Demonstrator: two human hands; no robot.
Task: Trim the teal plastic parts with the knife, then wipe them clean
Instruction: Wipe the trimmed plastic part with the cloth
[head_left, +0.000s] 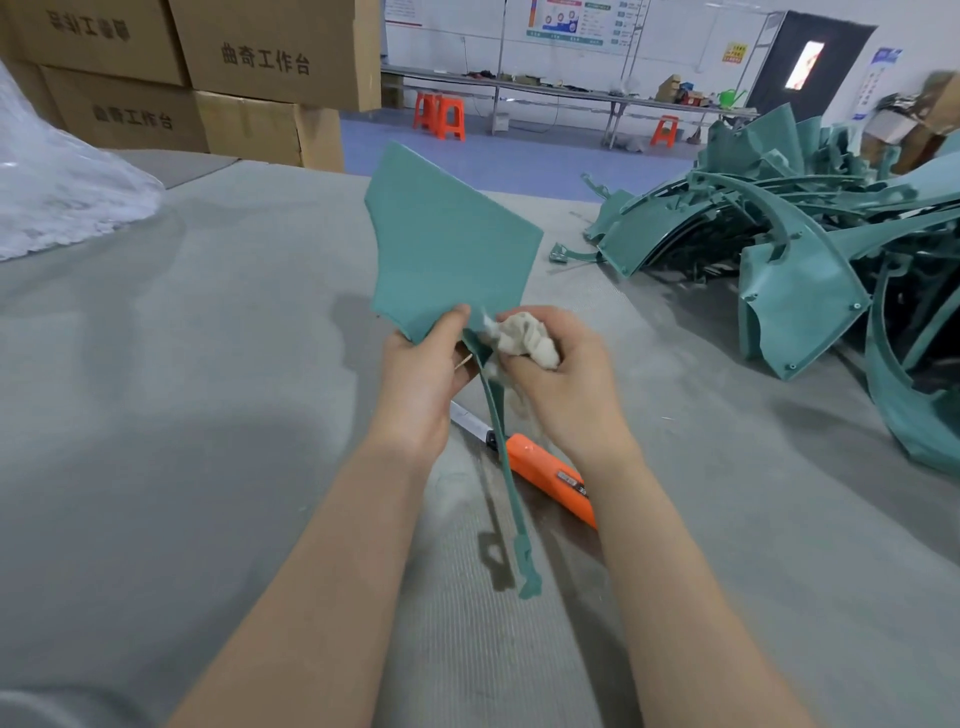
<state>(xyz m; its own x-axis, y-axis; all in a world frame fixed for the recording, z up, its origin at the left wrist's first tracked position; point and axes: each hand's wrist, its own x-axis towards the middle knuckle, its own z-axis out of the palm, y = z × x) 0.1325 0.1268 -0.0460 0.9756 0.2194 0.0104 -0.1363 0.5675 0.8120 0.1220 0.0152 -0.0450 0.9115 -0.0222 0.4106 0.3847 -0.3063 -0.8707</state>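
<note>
While the left hand (423, 364) pinches the lower edge of a teal part (447, 249) held upright above the grey table (208, 364), the right hand (558, 374) clutches a balled rag (527, 338) against it, the orange knife (545, 470) lying below and more parts piled (779, 218) at right.

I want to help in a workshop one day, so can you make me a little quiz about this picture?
1. True or false: the right hand is cutting with the orange knife.
2. What does the left hand hold? A) the teal part B) a hammer C) a cup
3. Fill in: the right hand grips a crumpled ____.

Key: 1 false, the knife lies on the table; 2 A; 3 cloth.
</note>
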